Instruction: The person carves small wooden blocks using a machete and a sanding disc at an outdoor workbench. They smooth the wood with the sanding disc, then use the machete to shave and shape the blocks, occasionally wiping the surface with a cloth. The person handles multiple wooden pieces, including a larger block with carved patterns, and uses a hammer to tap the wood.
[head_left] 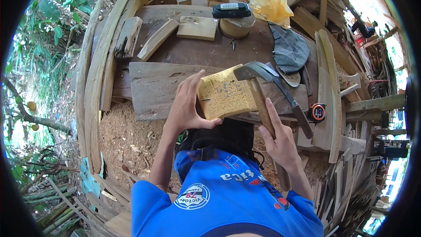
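A yellowish wooden block (pixel 228 101) with a scratched, dented face sits at the near edge of the bench. Several small grey nails (pixel 226 88) show on its face, one more near its left side. My left hand (pixel 187 105) grips the block's left end, fingers along the side and thumb at the near edge. In my right hand (pixel 280 142) is a hammer (pixel 263 109), held by its wooden handle with the index finger stretched along it. The metal head is over the block's far right corner. Beside it lies a curved blade with a wooden handle (pixel 302 122), partly overlapped by the hammer head.
Under the block lies a grey plank (pixel 158 90). Farther back are wood offcuts (pixel 196 28), a dark case (pixel 231 10) on a round tape roll (pixel 237 26), a yellow plastic bag (pixel 271 6) and a grey cloth cap (pixel 289 48). A tape measure (pixel 317 113) sits right. Long boards (pixel 98 79) border the left.
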`<state>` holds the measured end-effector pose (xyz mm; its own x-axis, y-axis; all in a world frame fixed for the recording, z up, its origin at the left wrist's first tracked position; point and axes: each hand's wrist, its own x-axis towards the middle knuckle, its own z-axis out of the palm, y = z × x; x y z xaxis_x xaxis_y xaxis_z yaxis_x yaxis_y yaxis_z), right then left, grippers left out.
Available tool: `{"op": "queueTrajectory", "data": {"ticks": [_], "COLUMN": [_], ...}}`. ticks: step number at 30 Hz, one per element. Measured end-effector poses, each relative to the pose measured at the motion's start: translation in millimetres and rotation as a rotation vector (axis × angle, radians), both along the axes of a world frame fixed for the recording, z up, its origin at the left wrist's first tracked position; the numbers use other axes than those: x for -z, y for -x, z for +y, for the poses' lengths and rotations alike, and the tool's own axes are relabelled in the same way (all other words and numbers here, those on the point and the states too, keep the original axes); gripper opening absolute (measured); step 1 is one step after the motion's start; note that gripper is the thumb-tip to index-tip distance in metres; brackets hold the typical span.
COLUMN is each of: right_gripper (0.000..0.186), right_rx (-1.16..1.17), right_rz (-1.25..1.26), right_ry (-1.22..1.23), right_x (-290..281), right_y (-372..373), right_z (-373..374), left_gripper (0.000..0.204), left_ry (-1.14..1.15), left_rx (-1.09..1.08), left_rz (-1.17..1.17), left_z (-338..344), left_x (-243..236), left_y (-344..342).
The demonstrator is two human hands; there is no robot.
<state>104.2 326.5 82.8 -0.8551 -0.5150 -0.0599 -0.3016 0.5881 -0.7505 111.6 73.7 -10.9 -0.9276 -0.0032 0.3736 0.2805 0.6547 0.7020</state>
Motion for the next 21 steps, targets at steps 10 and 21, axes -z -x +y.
{"op": "queueTrajectory", "data": {"ticks": [10, 21], "right_gripper": [0.061, 0.064], "right_rx": [0.085, 0.196], "right_rz": [0.173, -0.053], "right_ry": [0.094, 0.084], "right_x": [29, 51], "right_y": [0, -14], "right_z": [9, -1], "left_gripper": [0.071, 0.036], "left_ry": [0.128, 0.220], "left_rx": [-0.027, 0.119], "left_rz": [0.009, 0.027], "left_z": [16, 29], "left_x": [-33, -34], "left_y": [36, 57]}}
